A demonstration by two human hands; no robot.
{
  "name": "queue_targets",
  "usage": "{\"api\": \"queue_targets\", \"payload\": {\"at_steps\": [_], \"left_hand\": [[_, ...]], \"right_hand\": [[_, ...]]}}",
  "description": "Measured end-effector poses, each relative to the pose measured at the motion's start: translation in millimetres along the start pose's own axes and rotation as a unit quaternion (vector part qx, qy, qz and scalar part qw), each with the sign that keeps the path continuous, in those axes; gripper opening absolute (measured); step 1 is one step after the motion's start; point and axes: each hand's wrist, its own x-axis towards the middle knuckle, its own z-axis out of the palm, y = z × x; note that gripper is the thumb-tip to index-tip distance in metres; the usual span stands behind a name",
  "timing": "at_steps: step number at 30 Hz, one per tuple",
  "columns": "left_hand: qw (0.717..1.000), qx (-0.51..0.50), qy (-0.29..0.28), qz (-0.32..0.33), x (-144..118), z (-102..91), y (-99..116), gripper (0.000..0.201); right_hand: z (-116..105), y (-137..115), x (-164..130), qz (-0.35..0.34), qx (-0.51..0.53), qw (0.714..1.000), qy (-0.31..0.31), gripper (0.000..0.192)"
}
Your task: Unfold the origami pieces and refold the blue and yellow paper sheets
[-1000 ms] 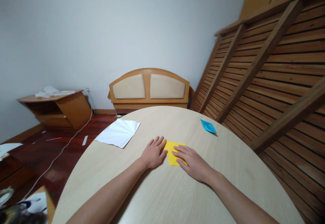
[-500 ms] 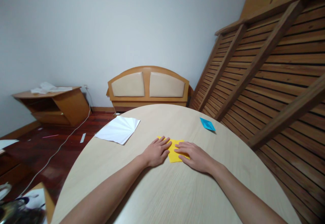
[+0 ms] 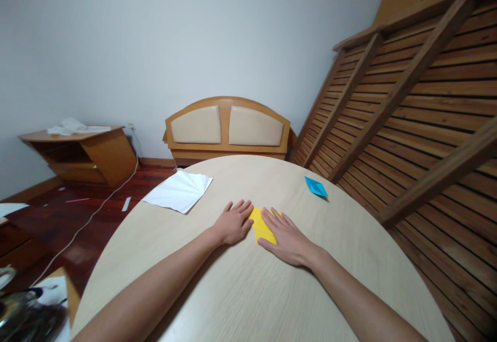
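A piece of yellow paper with straight edges lies flat on the round wooden table. My left hand rests palm down at its left side, fingers spread, the fingertips at the paper's edge. Across the right part of the paper lies my right hand, flat and open, hiding much of it. Whether the yellow sheet is one layer or several I cannot tell.
Creased white paper lies at the table's far left, and a small folded blue paper at the far right. Beyond stand a headboard, a low cabinet and a leaning slatted wooden frame.
My right hand has slid left over the yellow paper and now lies flatter, with its fingers pointing more forward. My left hand has shifted slightly outward, uncovering the paper's left part less than before.
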Motion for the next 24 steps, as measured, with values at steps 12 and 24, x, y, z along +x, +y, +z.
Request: {"api": "queue_targets", "payload": {"at_steps": [12,24], "left_hand": [[0.993,-0.026,0.061,0.093,0,1.5,2,0.057],[0.991,-0.036,-0.019,0.128,-4,2.4,6,0.059]], "right_hand": [[1,5,0,-0.016,0.001,1.0,-0.005,0.088],[-10,19,-17,-0.035,0.013,0.998,-0.044,0.087]]}}
